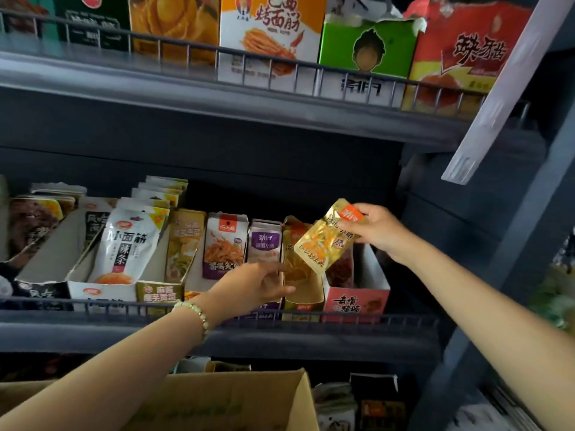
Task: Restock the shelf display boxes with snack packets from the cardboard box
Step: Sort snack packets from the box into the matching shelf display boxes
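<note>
My right hand (378, 233) pinches a gold snack packet (326, 241) by its upper corner, holding it tilted above the narrow gold display box (303, 301) on the middle shelf. My left hand (255, 286) reaches to that box's left wall, fingers extended against its upper edge. The box holds at least one gold packet, standing low inside. The brown cardboard box (217, 399) sits below at the bottom of the view, under my left forearm; its contents are hidden.
Other display boxes line the middle shelf: a red one (357, 301) to the right, purple (264, 247) and white packets (127, 244) to the left. A wire rail (342, 318) fronts the shelf. The upper shelf (217, 101) carries tall boxes. A dark upright post (513, 275) stands at right.
</note>
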`<state>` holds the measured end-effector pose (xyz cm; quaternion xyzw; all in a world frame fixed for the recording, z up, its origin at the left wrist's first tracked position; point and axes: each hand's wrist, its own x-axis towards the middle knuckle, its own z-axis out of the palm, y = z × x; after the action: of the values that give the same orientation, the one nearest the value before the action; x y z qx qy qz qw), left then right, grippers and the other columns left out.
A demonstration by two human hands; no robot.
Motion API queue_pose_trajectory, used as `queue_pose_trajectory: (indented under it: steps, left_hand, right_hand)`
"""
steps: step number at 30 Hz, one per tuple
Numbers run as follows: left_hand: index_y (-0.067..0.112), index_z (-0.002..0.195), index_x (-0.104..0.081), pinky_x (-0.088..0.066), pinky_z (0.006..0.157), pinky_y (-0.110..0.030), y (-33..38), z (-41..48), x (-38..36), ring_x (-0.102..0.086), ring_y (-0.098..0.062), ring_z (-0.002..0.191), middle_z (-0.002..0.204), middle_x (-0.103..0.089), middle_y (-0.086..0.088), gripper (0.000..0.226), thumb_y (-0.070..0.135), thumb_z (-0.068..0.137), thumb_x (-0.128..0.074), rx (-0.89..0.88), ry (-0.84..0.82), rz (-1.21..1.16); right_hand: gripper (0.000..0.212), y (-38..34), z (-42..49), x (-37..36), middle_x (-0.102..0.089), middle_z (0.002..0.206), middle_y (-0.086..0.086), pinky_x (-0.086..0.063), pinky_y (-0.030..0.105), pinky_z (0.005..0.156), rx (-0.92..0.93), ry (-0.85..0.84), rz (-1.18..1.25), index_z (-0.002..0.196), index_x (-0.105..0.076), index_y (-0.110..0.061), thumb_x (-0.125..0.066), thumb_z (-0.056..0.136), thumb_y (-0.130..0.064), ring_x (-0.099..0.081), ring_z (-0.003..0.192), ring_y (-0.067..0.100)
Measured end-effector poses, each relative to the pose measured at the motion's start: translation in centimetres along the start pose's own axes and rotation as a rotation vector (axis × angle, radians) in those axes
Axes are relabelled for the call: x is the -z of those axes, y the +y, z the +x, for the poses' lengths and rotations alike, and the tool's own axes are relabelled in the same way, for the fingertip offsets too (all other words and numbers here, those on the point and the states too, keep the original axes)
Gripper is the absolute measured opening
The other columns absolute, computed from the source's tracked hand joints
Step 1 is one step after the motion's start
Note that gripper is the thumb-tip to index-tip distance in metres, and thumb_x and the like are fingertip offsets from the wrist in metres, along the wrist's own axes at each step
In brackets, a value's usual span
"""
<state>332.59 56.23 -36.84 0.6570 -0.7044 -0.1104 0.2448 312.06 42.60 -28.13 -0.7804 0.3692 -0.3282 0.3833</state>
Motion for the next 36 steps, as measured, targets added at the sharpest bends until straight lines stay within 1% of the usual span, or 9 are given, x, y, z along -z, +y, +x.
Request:
queue_pose_trajectory:
  steps: [2, 7, 10, 14, 18, 22, 27, 33, 36]
  left_hand:
    - [0.028, 0.130, -0.052, -0.053, 0.089, -0.027, 0.1, 0.7, -0.7, -0.060, -0.006, 0.095, 0.114, -0.063, 0.007, 0.048, 0.052, 0.089, -0.053, 0.015, -0.083, 0.047]
    - [0.024, 0.115, -0.063, -0.052, 0.089, -0.030, -0.3, 1.9, -1.6, -0.060, -0.011, 0.096, 0.112, -0.064, 0.005, 0.032, 0.045, 0.091, -0.057, 0.033, -0.137, 0.101]
    - [0.022, 0.104, -0.065, -0.052, 0.085, -0.028, -1.0, 2.3, -1.9, -0.058, -0.009, 0.090, 0.104, -0.063, 0.007, 0.026, 0.042, 0.089, -0.062, 0.013, -0.134, 0.094]
    - [0.026, 0.085, -0.063, -0.051, 0.083, -0.025, -2.6, 2.8, -2.2, -0.058, -0.008, 0.090, 0.095, -0.062, 0.013, 0.016, 0.042, 0.086, -0.066, -0.018, -0.115, 0.015]
    - [0.028, 0.078, -0.060, -0.049, 0.078, -0.022, -3.0, 3.0, -2.4, -0.056, -0.005, 0.083, 0.084, -0.058, 0.018, 0.017, 0.042, 0.084, -0.067, -0.051, -0.108, -0.007]
    - [0.021, 0.085, -0.065, -0.052, 0.080, -0.023, -3.0, 3.0, -2.4, -0.057, -0.004, 0.084, 0.085, -0.059, 0.017, 0.019, 0.041, 0.085, -0.067, -0.072, -0.104, -0.008]
    - [0.024, 0.083, -0.064, -0.050, 0.079, -0.022, -2.6, 2.9, -2.4, -0.059, -0.006, 0.086, 0.090, -0.063, 0.013, 0.016, 0.040, 0.085, -0.067, -0.063, -0.096, -0.013]
    - [0.030, 0.120, -0.060, -0.053, 0.083, -0.020, -1.9, 0.9, -1.7, -0.058, -0.004, 0.094, 0.108, -0.060, 0.014, 0.034, 0.044, 0.089, -0.060, -0.043, -0.043, 0.053]
    - [0.038, 0.126, -0.052, -0.051, 0.085, -0.018, -2.3, -2.0, -0.6, -0.055, 0.003, 0.099, 0.118, -0.054, 0.022, 0.040, 0.049, 0.088, -0.058, -0.029, 0.051, 0.078]
  right_hand:
    - [0.013, 0.8, 1.6, -1.4, -0.067, 0.094, 0.006, -0.052, 0.039, 0.084, 0.038, -0.017, -0.141, 0.096, -0.063, -0.016, -0.069, 0.086, -0.011, -0.064, 0.090, 0.022]
    - [0.035, 2.6, 4.4, -5.7, -0.063, 0.111, 0.005, -0.049, 0.035, 0.090, 0.106, -0.161, -0.444, 0.113, -0.061, -0.015, -0.075, 0.081, -0.016, -0.059, 0.104, 0.022]
    - [0.035, 3.7, 5.3, -7.2, -0.061, 0.115, 0.005, -0.049, 0.036, 0.092, 0.127, -0.280, -0.516, 0.111, -0.058, -0.019, -0.075, 0.080, -0.014, -0.058, 0.106, 0.021]
    - [0.039, 4.1, 6.4, -7.4, -0.058, 0.118, 0.003, -0.049, 0.034, 0.090, 0.185, -0.235, -0.600, 0.115, -0.057, -0.020, -0.074, 0.081, -0.016, -0.055, 0.108, 0.020]
    - [0.039, 4.6, 7.2, -7.3, -0.058, 0.117, 0.002, -0.047, 0.033, 0.087, 0.221, -0.133, -0.617, 0.116, -0.056, -0.023, -0.073, 0.082, -0.018, -0.056, 0.106, 0.020]
    - [0.041, 4.9, 7.2, -7.7, -0.058, 0.117, 0.003, -0.049, 0.035, 0.087, 0.257, -0.137, -0.661, 0.118, -0.054, -0.022, -0.073, 0.082, -0.018, -0.056, 0.106, 0.021]
    - [0.045, 5.1, 7.0, -7.8, -0.056, 0.123, 0.002, -0.047, 0.033, 0.088, 0.293, -0.114, -0.737, 0.123, -0.050, -0.026, -0.072, 0.083, -0.023, -0.053, 0.111, 0.021]
    - [0.052, 4.2, 5.5, -6.8, -0.047, 0.134, -0.004, -0.047, 0.038, 0.094, 0.316, -0.093, -0.683, 0.134, -0.046, -0.025, -0.068, 0.087, -0.028, -0.050, 0.118, 0.019]
    - [0.049, 3.2, 2.9, -6.4, -0.045, 0.139, -0.008, -0.043, 0.042, 0.101, 0.323, -0.089, -0.584, 0.137, -0.045, -0.027, -0.061, 0.091, -0.034, -0.046, 0.125, 0.016]
